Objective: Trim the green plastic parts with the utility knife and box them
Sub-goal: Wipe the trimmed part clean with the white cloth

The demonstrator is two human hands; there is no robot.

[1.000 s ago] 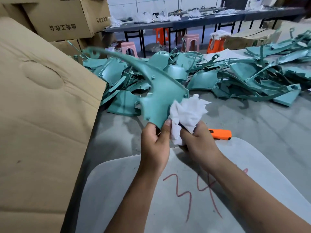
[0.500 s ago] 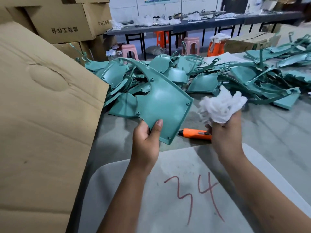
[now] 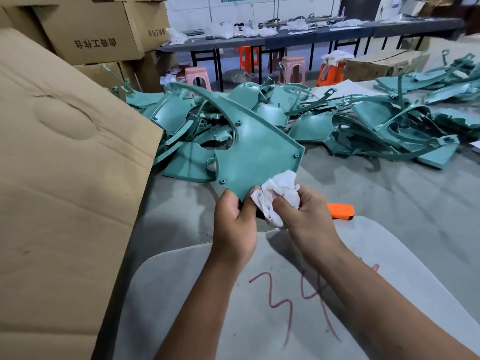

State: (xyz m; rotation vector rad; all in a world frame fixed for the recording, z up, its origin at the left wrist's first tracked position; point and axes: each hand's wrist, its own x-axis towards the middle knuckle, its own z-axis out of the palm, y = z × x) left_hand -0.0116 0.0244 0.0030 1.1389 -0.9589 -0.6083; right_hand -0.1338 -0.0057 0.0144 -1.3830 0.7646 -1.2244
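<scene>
My left hand (image 3: 235,224) grips the lower corner of a large green plastic part (image 3: 255,152), a flat panel with a long curved arm reaching up and left. A crumpled white cloth (image 3: 278,197) is bunched in my right hand (image 3: 306,216) and pressed against the part's bottom edge. The orange utility knife (image 3: 341,211) lies on the table just right of my right hand, partly hidden behind it. A pile of green plastic parts (image 3: 363,126) spreads across the table beyond.
A big cardboard box flap (image 3: 65,178) rises along the left. A grey board (image 3: 259,307) marked with red numbers lies under my forearms. More stacked boxes (image 3: 91,29) stand at the back left; stools and long tables stand farther off.
My right hand has brought the white cloth back from the right onto the part's lower edge. The knife, fully visible before, is now partly hidden behind that hand.
</scene>
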